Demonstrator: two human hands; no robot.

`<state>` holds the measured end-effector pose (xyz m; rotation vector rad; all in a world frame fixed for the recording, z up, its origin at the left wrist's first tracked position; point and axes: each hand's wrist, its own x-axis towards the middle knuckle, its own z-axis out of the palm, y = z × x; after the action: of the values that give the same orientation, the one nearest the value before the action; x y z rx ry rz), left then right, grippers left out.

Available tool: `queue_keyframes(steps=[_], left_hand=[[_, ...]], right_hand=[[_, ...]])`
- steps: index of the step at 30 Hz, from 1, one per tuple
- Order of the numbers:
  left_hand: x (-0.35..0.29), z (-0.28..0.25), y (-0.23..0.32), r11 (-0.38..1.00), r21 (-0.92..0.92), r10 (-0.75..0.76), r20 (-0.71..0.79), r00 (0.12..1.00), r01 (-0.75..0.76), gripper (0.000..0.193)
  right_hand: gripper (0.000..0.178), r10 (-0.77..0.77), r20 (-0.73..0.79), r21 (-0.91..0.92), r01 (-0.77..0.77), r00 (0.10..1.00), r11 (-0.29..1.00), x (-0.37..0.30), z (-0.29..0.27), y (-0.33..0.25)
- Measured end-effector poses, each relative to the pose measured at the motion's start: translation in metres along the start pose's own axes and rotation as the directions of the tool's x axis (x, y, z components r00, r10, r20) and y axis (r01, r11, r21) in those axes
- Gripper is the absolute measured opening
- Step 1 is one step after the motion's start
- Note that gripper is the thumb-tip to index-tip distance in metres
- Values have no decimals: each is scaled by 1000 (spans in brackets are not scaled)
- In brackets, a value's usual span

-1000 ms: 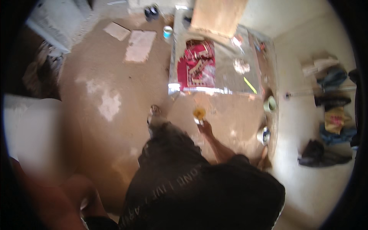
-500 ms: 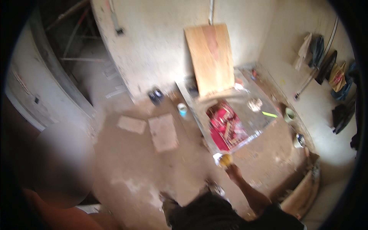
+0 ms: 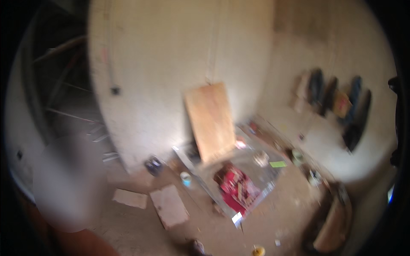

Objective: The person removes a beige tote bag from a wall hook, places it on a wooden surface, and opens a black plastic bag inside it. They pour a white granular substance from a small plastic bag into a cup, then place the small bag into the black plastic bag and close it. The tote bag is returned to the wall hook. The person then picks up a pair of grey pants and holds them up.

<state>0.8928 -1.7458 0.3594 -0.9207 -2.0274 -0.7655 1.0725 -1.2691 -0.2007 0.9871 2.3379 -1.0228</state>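
Neither of my hands shows. At the lower edge a round yellow thing (image 3: 258, 251) is partly cut off, and its kind is not clear. Whether my right hand is still on it is hidden below the edge. Ahead of it, a grey sheet (image 3: 265, 187) is spread over the floor. On that lie red cloth or bags (image 3: 232, 179) with small brown pieces among them. A wooden board (image 3: 211, 123) leans upright against the wall behind the sheet.
Two flat slabs (image 3: 169, 207) lie left of the sheet, near a white-and-blue cup (image 3: 185, 178) and dark shoes (image 3: 153, 165). Buckets (image 3: 314, 177) line the right wall, below hanging clothes (image 3: 329, 96). Another person (image 3: 81, 241) is close at the left.
The view has tilted up, so the room sits lower. My right arm, earlier stretched forward with the yellow thing in the hand, has dropped out of sight.
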Motion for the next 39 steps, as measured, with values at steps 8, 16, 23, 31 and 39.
queue_keyframes(steps=[8, 16, 23, 31, 39], left_hand=[[14, 41, -18, 972, -141, 164, -154, 974, -186, 44], [-138, 68, -47, 687, -211, -610, 353, 709, 696, 49], [-345, 28, -41, 427, 182, -603, 787, 129, 885, 65], [-382, 46, -36, 488, -37, -347, 909, 232, 872, 55], [-284, 172, -4, 642, -160, -77, 959, 271, 749, 58]], right_hand=[[35, 65, -58, 42, -63, 996, 997, -24, 107, 27], [42, -81, -58, 306, 95, 995, 947, -37, 141, -74], [33, -424, -6, 252, 411, 906, 876, -110, 119, -216], [28, -380, 88, 602, 255, 921, 756, -217, 103, -288], [33, -83, -141, 603, 152, 986, 783, -202, 22, -140]])
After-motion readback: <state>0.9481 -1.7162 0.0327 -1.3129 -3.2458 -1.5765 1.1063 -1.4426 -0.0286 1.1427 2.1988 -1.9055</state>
